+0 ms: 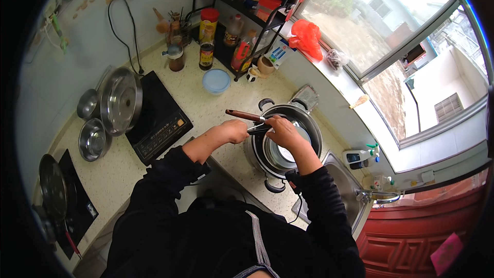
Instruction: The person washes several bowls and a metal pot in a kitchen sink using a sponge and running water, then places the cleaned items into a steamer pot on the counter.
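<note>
My left hand (234, 131) is closed in a fist around a dark, slim utensil (257, 127), whose exact kind I cannot tell. My right hand (283, 133) pinches near the metal end of a brown-handled utensil (245, 115); the handle points left, above my left fist. Both hands are over a large steel pot (317, 135) with black loop handles. Inside the pot, round metal vessels (271, 150) sit together, partly covered by my right hand and forearm. The working ends of the utensils are hidden among fingers and vessels.
Left of the pot lies a black induction cooktop (158, 119), with a big steel lid (121, 100) leaning beside it. A blue-lidded bowl (216, 81) and a black rack (247, 11) with jars and bottles stand behind. To the right is a steel sink (347, 185) with a faucet (380, 196).
</note>
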The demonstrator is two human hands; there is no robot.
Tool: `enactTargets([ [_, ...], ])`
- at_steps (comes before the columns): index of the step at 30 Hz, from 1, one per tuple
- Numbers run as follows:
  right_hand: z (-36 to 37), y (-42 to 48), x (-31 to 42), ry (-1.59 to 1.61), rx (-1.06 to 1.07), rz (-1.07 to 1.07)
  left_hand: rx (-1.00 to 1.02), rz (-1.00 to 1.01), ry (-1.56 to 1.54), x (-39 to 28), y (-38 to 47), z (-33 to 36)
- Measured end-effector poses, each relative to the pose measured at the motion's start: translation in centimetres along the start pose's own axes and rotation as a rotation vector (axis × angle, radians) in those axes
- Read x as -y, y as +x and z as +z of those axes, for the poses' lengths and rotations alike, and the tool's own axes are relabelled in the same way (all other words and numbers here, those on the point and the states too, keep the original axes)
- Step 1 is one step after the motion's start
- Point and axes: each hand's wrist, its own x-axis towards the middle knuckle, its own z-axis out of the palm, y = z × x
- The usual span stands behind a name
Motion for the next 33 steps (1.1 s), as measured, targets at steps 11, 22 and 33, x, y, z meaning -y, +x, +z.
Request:
enactTargets([
  [11,1.3,4.6,0.1,-0.295,0.337,0.066,-0.130,-0.079,0.010,-1.6,1.6,1.5],
  [22,1.6,9.7,0.0,-0.248,0.323,-0.071,-0.392,-0.071,0.076,-2.3,4.5,4.0],
  [33,-1.1,10.3,0.4,-0.228,0.389,-0.124,-0.364,-0.061,-0.063,-2.7,0.7,1.9],
])
